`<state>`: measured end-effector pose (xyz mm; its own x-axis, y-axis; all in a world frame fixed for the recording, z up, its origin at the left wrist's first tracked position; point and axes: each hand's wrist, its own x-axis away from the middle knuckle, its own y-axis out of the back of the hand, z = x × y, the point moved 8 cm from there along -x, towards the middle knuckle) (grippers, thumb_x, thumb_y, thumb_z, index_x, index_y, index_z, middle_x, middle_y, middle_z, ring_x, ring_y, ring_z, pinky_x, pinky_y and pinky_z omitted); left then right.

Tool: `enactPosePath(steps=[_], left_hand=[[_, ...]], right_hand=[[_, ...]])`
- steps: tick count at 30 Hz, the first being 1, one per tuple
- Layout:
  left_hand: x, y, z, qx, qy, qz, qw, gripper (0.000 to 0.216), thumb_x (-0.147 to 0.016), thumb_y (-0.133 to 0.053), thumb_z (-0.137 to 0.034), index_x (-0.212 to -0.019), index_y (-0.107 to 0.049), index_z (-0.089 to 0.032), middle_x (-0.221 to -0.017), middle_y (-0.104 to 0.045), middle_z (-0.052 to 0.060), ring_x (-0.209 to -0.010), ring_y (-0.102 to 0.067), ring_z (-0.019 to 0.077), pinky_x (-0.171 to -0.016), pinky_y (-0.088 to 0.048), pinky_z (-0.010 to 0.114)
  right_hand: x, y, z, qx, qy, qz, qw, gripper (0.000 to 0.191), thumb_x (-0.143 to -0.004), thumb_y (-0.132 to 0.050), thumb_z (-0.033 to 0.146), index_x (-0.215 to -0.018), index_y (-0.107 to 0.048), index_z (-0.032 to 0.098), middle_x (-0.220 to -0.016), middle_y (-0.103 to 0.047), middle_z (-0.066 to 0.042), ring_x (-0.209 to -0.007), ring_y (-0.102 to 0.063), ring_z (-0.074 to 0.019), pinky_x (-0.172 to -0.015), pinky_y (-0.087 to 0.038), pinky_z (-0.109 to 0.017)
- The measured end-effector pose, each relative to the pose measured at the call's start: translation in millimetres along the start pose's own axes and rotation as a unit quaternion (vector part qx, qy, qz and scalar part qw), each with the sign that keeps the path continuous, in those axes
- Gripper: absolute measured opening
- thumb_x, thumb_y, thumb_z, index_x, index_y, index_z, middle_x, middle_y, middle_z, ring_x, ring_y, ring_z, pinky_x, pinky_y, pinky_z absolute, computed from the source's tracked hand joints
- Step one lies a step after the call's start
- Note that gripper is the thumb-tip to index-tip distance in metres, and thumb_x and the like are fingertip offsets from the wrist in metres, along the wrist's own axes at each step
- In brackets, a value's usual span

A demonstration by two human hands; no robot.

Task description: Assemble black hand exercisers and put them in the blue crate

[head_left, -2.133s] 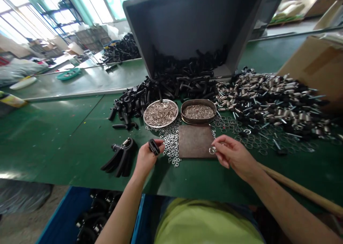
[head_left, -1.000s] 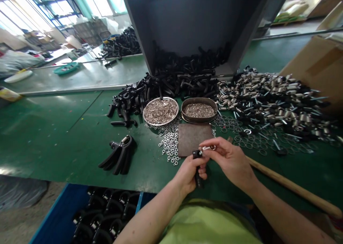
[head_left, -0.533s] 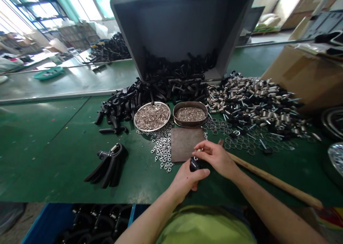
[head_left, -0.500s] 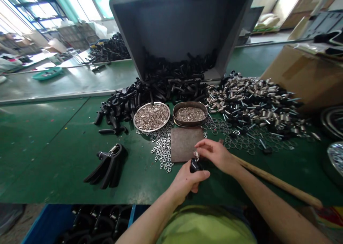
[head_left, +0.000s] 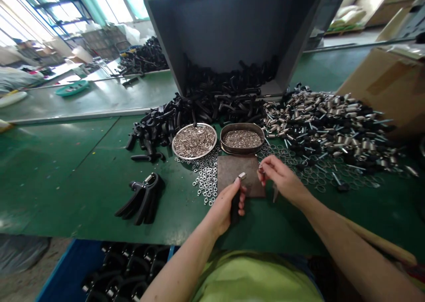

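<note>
My left hand [head_left: 226, 204] is wrapped round a black plastic handle [head_left: 235, 209], held upright over the brown square mat [head_left: 232, 169], with a small metal piece [head_left: 242, 176] sticking out of its top. My right hand [head_left: 282, 180] hovers just right of it, fingertips pinched on something small and metallic that I cannot make out. Loose steel washers [head_left: 206, 178] lie to the left of the mat. Behind it stand a round tray of metal pins [head_left: 194, 140] and an oval tin of small metal parts [head_left: 241, 139].
A tipped grey crate [head_left: 232, 23] spills black handles [head_left: 212, 102] at the back. A heap of springs and knobs [head_left: 332, 120] and thin rings [head_left: 308, 169] lies right. Assembled black grippers [head_left: 142, 198] lie left. A blue bin [head_left: 109, 271] sits below the table edge; a wooden stick [head_left: 381, 244] lies right.
Both hands have moved up onto the brown mat. My right hand has drawn away from the handle's top, where a metal piece now stands seated.
</note>
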<state>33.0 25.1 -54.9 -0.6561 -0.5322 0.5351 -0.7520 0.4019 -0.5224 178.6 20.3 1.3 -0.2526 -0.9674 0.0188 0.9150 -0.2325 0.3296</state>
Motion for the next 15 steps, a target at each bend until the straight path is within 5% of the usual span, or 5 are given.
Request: enactPosePath(steps=[4,9,15], left_hand=[[-3.9,-16.9,6.5,0.035,0.037,0.037,0.998,0.058,-0.072,-0.051,-0.072,-0.082,-0.054,-0.015,-0.065,-0.043,-0.003,-0.052,-0.037,0.0058,-0.042,-0.030,0.015],[-0.8,-24.2,10.1,-0.038,0.000,0.029,0.999,0.055,-0.074,-0.050,-0.071,-0.080,-0.049,-0.016,-0.068,-0.042,-0.002,-0.054,-0.037,0.0064,-0.041,-0.028,0.015],[4.7,-17.8,4.8,-0.169,-0.067,0.017,0.983,0.045,-0.078,-0.053,-0.062,-0.081,-0.046,-0.018,-0.062,-0.034,-0.006,-0.049,-0.030,0.0046,-0.040,-0.019,0.014]], right_hand=[[21.9,-29.4,22.0,0.074,0.005,0.026,0.997,0.012,-0.089,-0.042,0.034,-0.085,-0.046,0.023,-0.057,-0.054,0.005,-0.052,-0.053,-0.0135,-0.054,-0.038,-0.026],[26.3,-31.7,16.0,0.159,-0.006,-0.004,0.987,0.010,-0.089,-0.041,0.031,-0.091,-0.047,0.023,-0.060,-0.061,0.002,-0.061,-0.062,-0.0179,-0.060,-0.040,-0.029],[28.7,-38.1,6.2,0.027,-0.006,0.079,0.996,0.016,-0.091,-0.040,0.034,-0.087,-0.050,0.022,-0.052,-0.052,0.007,-0.044,-0.048,-0.0102,-0.047,-0.035,-0.022]])
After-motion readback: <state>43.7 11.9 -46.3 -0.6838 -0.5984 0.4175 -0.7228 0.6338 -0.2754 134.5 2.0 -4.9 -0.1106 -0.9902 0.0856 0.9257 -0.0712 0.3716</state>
